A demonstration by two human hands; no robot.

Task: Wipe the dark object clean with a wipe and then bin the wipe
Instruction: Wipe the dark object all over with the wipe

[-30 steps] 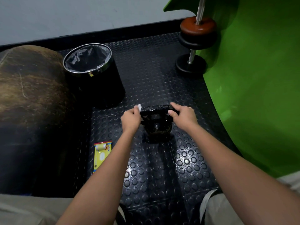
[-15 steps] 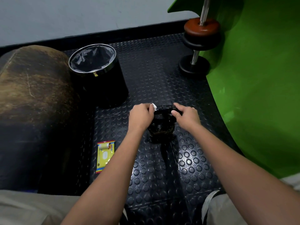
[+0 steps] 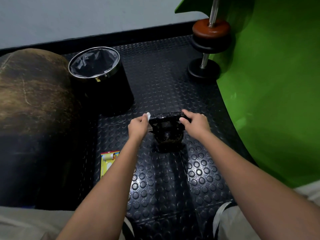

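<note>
A black kettlebell (image 3: 167, 131) stands upright on the studded rubber floor mat (image 3: 173, 179) at the middle of the view; the left hand (image 3: 138, 126) curls round a white wipe (image 3: 148, 116) and presses it against the left end of the kettlebell's handle; the right hand (image 3: 196, 122) grips the handle's right end, fingers bent over the bar. At 10 o'clock from the kettlebell, near it but apart, sits a black round bin (image 3: 103, 87) with a chrome rim; a grey bag (image 3: 94, 62) lines it, and nothing else shows inside. At 7 o'clock lies a flat yellow packet (image 3: 108, 161), partly behind the left forearm. At 1 o'clock a dumbbell (image 3: 207, 49) stands on end against a green curved panel (image 3: 277, 84). A large brown rounded object (image 3: 29, 94) fills 9 o'clock.
</note>
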